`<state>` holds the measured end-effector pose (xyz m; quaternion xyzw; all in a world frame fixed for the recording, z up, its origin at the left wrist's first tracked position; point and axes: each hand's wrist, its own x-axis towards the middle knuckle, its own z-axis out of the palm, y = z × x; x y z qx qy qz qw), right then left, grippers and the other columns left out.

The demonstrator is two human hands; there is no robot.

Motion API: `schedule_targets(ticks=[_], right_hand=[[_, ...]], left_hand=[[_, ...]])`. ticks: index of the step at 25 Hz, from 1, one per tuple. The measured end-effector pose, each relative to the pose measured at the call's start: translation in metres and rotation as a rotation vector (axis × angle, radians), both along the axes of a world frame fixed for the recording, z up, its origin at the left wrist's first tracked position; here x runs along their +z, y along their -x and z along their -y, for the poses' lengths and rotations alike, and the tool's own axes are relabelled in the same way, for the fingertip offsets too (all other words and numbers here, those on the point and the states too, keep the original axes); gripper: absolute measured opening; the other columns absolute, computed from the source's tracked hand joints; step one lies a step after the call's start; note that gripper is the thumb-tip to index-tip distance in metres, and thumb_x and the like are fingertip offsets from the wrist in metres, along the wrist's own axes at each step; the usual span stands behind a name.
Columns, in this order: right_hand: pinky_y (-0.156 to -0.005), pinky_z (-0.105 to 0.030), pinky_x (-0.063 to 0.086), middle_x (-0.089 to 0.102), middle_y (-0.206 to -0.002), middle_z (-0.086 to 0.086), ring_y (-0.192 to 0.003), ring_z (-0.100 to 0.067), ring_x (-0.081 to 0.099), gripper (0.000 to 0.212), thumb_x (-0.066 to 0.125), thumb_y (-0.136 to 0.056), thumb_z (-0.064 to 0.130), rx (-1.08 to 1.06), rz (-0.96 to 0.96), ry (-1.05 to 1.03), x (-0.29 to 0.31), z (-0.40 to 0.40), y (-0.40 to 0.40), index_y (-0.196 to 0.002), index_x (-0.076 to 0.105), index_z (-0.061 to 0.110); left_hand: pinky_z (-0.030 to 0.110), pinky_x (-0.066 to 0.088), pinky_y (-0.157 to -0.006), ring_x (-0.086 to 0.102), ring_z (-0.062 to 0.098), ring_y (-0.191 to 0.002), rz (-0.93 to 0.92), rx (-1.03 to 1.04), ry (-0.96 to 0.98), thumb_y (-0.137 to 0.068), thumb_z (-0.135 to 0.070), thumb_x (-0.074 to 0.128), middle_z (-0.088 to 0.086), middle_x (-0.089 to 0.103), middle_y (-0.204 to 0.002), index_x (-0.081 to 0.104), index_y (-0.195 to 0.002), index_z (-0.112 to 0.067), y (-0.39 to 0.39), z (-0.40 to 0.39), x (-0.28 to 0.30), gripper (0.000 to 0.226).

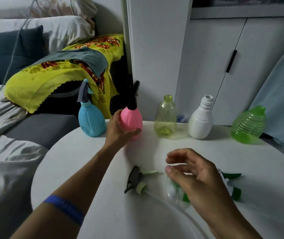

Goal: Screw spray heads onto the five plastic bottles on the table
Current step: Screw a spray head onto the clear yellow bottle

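The round white table is carrying a back row of bottles, running from the blue bottle with its grey head fitted, past the pink bottle, to three open-necked ones. The left hand is gripping the pink bottle, fingers curled round its belly, long axis upright, black spray head pointing up. The right hand is hovering, fingers loosely spread and holding nothing, above the loose spray heads lying on their sides.
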<state>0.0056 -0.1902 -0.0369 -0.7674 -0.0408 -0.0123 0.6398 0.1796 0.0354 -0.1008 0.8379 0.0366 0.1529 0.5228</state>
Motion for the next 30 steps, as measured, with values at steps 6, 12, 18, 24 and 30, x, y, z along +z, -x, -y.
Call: schedule_targets(ticks=[6,12,18,24,30], right_hand=[[-0.097,-0.036,0.04,0.067,-0.119,0.012,-0.111,-0.019,0.054,0.034,0.054,-0.088,0.046,0.184,0.293,0.922,-0.027,-0.042,0.001,-0.119,0.057,0.032],[-0.07,-0.046,0.059,0.069,-0.056,-0.002,-0.066,-0.028,0.067,0.038,0.09,-0.047,0.04,0.196,0.27,1.284,-0.039,-0.069,0.006,-0.074,0.072,0.019],[-0.073,-0.038,0.053,0.073,-0.078,-0.003,-0.083,-0.025,0.066,0.033,0.071,-0.068,0.041,0.007,0.272,0.958,-0.017,-0.044,0.002,-0.099,0.074,0.031],[-0.073,-0.025,0.049,0.079,-0.087,0.006,-0.089,-0.016,0.072,0.012,0.077,-0.078,0.017,-0.139,-0.042,0.01,0.022,0.059,-0.009,-0.086,0.077,0.025],[-0.091,-0.051,0.051,0.078,-0.102,0.0,-0.103,-0.028,0.067,0.028,0.073,-0.075,0.031,-0.306,-0.007,-0.158,0.028,0.115,0.0,-0.102,0.076,0.027]], left_hand=[[0.03,0.054,-0.077,0.051,0.017,-0.107,0.028,-0.007,0.034,-0.056,-0.033,0.092,-0.008,0.047,-0.12,0.034,-0.139,-0.034,-0.006,-0.004,-0.023,0.101],[0.046,0.054,-0.09,0.049,0.026,-0.118,-0.069,0.024,0.101,-0.058,-0.027,0.093,0.005,0.045,-0.133,0.029,-0.144,-0.026,-0.002,0.003,-0.021,0.108],[0.037,0.057,-0.075,0.054,0.009,-0.097,0.153,0.189,-0.123,-0.072,-0.031,0.083,-0.001,0.051,-0.118,0.046,-0.13,-0.021,0.059,0.012,0.0,0.069],[0.019,0.047,-0.07,0.054,0.006,-0.096,0.237,0.0,-0.118,-0.079,-0.019,0.075,-0.007,0.053,-0.109,0.047,-0.122,-0.027,0.077,0.069,0.053,0.052],[0.044,0.043,-0.102,0.047,0.033,-0.124,-0.208,0.074,-0.151,-0.056,-0.029,0.088,0.012,0.046,-0.137,0.026,-0.145,-0.016,0.013,0.138,0.041,0.109]])
